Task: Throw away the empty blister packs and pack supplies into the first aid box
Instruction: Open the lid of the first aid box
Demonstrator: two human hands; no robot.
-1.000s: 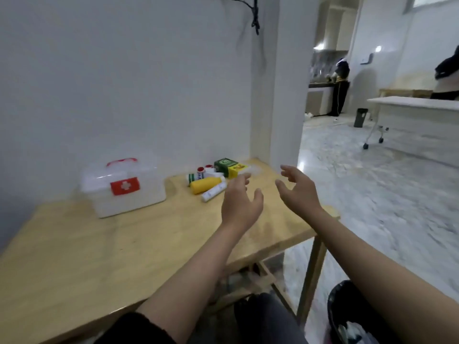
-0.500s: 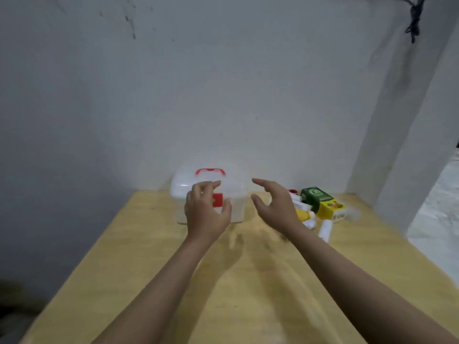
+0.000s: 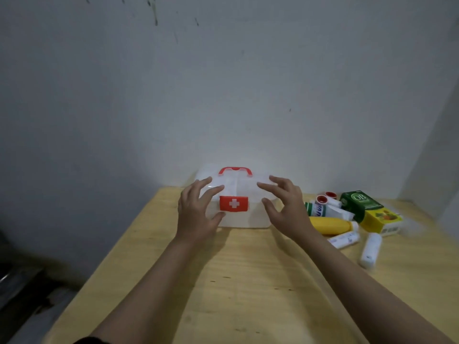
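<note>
A translucent white first aid box [image 3: 238, 189] with a red handle and a red cross clasp stands shut at the back of the wooden table [image 3: 248, 281], against the wall. My left hand [image 3: 196, 212] hovers at its left front corner, fingers spread, holding nothing. My right hand [image 3: 285, 207] is spread at the box's right front side, also without anything in it. To the right lie supplies: a yellow bottle [image 3: 330, 225], a green carton [image 3: 360, 202], a yellow carton [image 3: 382, 219], white tubes [image 3: 370, 249] and red-capped rolls [image 3: 323, 199]. No blister packs are visible.
The grey wall rises right behind the box. The table's left edge drops to a dark floor [image 3: 24, 281]. Bare wood stretches between me and the box.
The view has swung left from the room to face the box squarely. Both hands have moved forward and now flank the box's front.
</note>
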